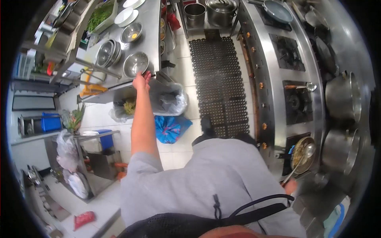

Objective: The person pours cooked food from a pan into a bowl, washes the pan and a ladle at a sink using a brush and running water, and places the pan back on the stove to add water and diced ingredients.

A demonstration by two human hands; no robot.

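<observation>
My left hand [141, 81] stretches forward to a shiny metal bowl [136, 63] at the front edge of the steel counter [150, 39]. Its thumb is at the bowl's near rim, and the fingers show beside it, partly hidden in their grip. My right hand [291, 186], low at the right, is closed around the long handle of a ladle [309, 150]. The ladle's head is over a round pan [298, 160] on the stove, with food in it that I cannot make out.
Another metal bowl [131, 32] with something yellow, stacked bowls [107, 54] and white plates [125, 16] stand on the counter. Lined bins [170, 99] and a blue bag [170, 129] sit below. A black mat [218, 79] covers the floor before the stove [279, 99]; large pots [341, 97] stand beyond.
</observation>
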